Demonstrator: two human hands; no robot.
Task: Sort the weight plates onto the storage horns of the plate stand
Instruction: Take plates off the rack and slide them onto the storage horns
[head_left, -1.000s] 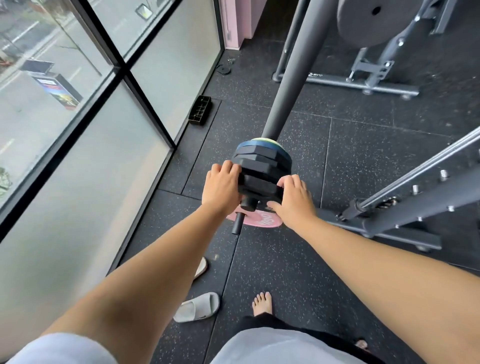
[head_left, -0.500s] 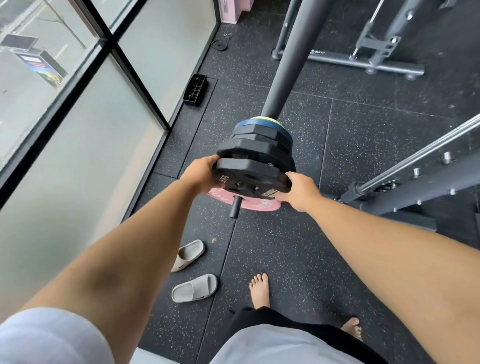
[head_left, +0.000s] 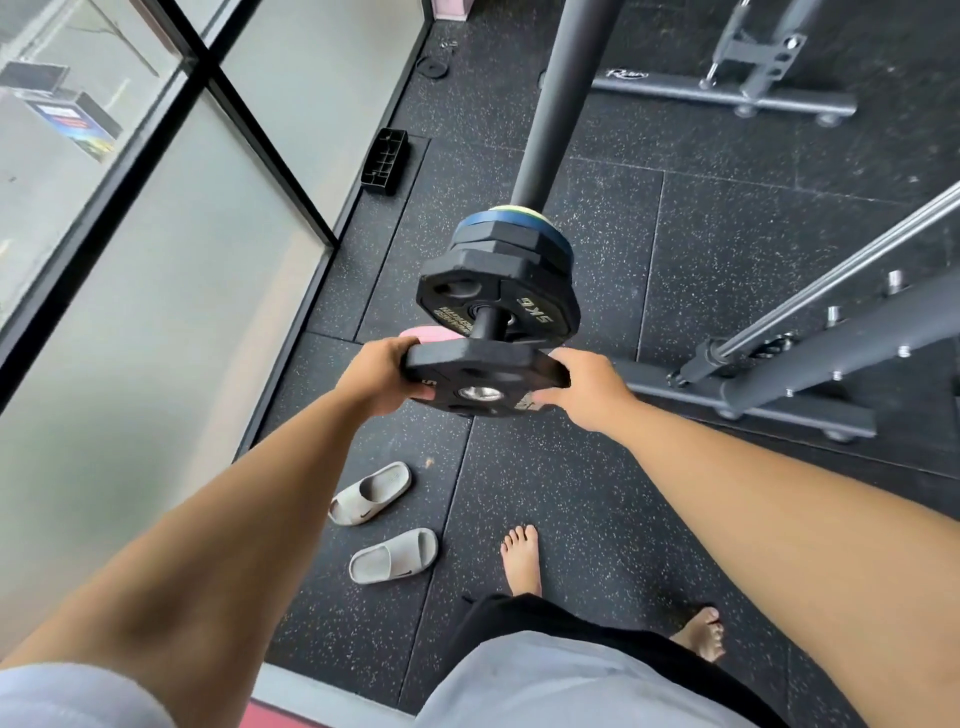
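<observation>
A black weight plate (head_left: 483, 379) with a steel-ringed centre hole is held nearly flat, just off the tip of the storage horn (head_left: 490, 323). My left hand (head_left: 382, 376) grips its left edge. My right hand (head_left: 587, 392) holds its right edge, thumb on the face. On the horn stay a black 5 kg plate (head_left: 530, 299), more black plates (head_left: 498, 241) behind it, and a blue one (head_left: 558, 244) at the back. The horn juts from a grey post (head_left: 558, 98). A pink plate (head_left: 423, 332) lies on the floor below.
Glass wall panels with black frames (head_left: 208, 78) stand to the left. Grey rack beams (head_left: 831, 332) cross the right side, and a rack base (head_left: 722, 96) lies at the back. Two slippers (head_left: 382, 525) and my bare feet (head_left: 522, 561) are on the speckled rubber floor.
Both hands pulled the outermost black plate toward me along the horn and clear of its tip, tilting it flat. The 5 kg plate behind is now exposed. The view tilted down.
</observation>
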